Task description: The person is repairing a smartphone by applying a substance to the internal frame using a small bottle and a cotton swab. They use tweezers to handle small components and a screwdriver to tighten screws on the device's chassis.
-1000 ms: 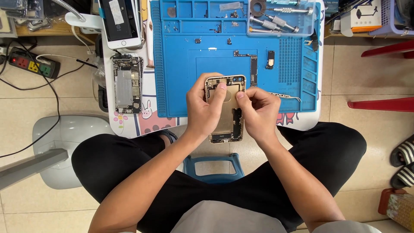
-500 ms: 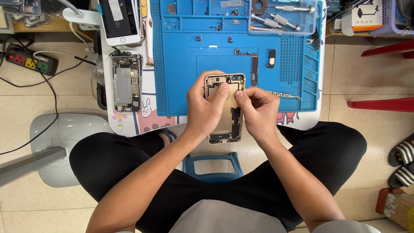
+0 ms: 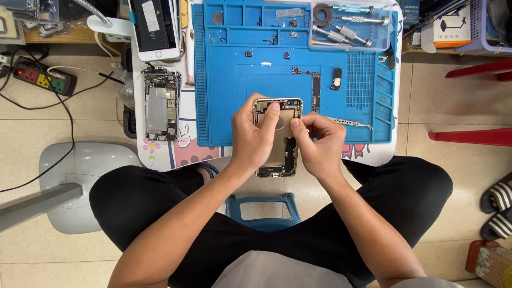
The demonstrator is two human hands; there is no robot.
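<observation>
An opened gold phone housing is held over the near edge of a blue repair mat, tilted toward the person so its inner parts face up; the left hand wraps the housing's left side, its grip clamped on the frame with a finger laid across the top to steady it; the right hand pinches at the housing's upper right, fingertips closed together on what may be a small part, too small to tell. Tweezers lie on the mat just beside that hand, within easy reach; small parts and a flex strip sit further up the mat, and screwdrivers rest in a clear tray at its far end. A second stripped phone and a white phone lie to the left on the small white tabletop; a power strip and a blue stool sit on the tiled floor.
</observation>
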